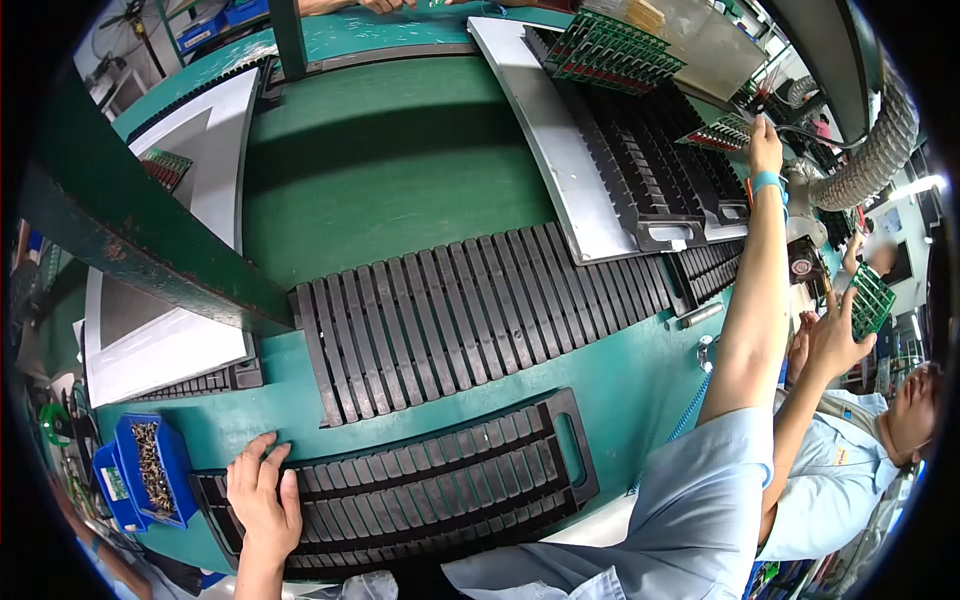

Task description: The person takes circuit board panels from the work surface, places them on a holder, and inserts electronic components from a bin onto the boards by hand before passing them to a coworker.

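My left hand (264, 498) lies open, fingers apart, over the left end of a black slotted rack (430, 478) at the near table edge. My right arm reaches far to the upper right, a blue strap round its wrist. There my right hand (765, 150) is closed at the edge of a green circuit board (718, 133), beside a black slotted rack (640, 150); the exact finger contact is small in view. Several green circuit boards (612, 55) stand upright at the far end of that rack, which sits on a white board (530, 110).
A blue bin (180, 470) of small metal parts stands left of the near rack. A green post (150, 220) crosses the left side. Slotted black conveyor slats (480, 310) span the middle. At right a co-worker holds a green circuit board (873, 303) near my arm.
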`<state>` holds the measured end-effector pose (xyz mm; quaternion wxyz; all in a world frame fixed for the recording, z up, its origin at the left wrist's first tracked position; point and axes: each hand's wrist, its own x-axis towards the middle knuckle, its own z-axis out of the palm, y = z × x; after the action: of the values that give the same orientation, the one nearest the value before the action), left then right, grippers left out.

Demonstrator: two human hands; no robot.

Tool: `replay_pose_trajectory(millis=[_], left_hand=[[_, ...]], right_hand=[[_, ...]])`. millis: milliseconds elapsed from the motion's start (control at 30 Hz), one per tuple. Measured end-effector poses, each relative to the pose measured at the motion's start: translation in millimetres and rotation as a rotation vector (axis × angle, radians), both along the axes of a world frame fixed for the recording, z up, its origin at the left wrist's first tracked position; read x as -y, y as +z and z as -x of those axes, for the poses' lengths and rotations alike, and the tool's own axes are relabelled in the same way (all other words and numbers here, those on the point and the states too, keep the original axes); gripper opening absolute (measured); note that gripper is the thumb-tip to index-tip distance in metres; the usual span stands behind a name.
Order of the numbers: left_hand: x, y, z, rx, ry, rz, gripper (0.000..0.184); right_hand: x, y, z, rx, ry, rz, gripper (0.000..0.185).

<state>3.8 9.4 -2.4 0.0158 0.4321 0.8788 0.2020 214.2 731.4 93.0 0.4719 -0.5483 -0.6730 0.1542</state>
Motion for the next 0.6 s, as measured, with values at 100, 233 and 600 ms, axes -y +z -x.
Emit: replay_pose_trajectory(millis=[100, 233, 600], left_hand=[[0, 0, 1, -0.009, -0.009, -0.018, 0.024], [1, 0, 1, 0.004, -0.02, -0.032, 0.024], [10, 5, -2, 0.012, -0.125, -0.228, 0.028]], right_hand=[[0, 8, 3, -0.113, -0.089, -0.16, 0.047], [70, 32, 42, -0.55, 0.287, -0.006, 0.04], [372, 92, 103, -0.748, 1.69, 0.548, 0.039]])
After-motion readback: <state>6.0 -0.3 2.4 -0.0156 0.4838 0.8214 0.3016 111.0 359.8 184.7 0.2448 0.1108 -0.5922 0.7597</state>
